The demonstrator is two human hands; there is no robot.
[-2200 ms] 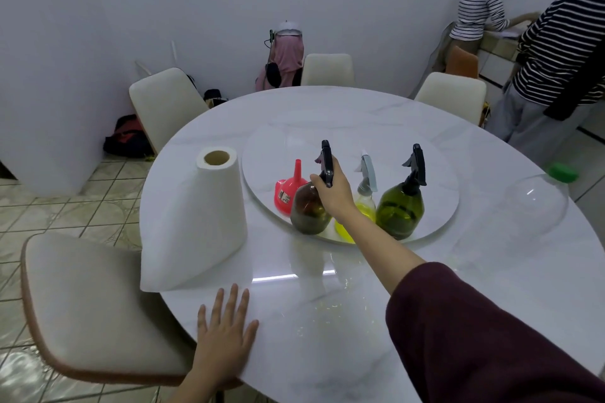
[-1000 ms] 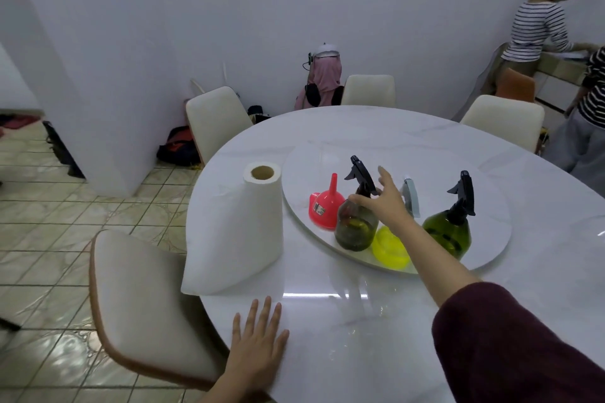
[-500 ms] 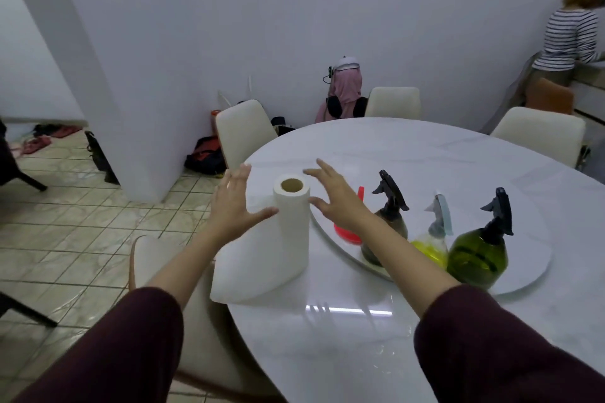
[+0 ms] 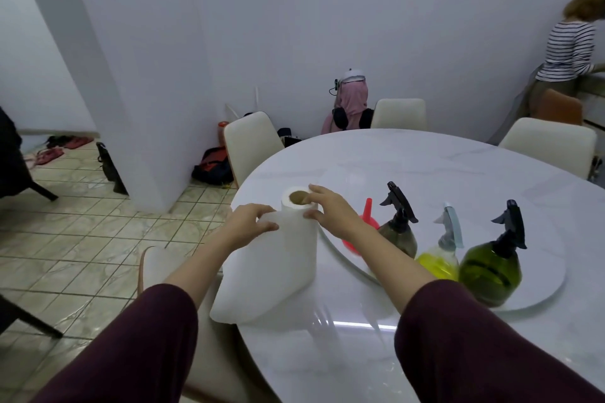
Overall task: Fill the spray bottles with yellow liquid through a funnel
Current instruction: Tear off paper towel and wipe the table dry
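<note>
Hands have left the bottles: left hand (image 4: 248, 222) and right hand (image 4: 330, 211) fingers now curl round the tall white paper-towel roll (image 4: 288, 249) at the surface (image 4: 409, 160) edge, w/ red plastic funnel (image 4: 366, 222), brown (image 4: 397, 232), yellow-filled clear (image 4: 440, 255) and green spray bottles (image 4: 491, 268) untouched on the turntable, so filling is paused, prob. for wiping.

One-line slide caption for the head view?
Both hands, left hand and right hand, grip the paper towel roll beside three spray bottles and a red funnel.
</note>
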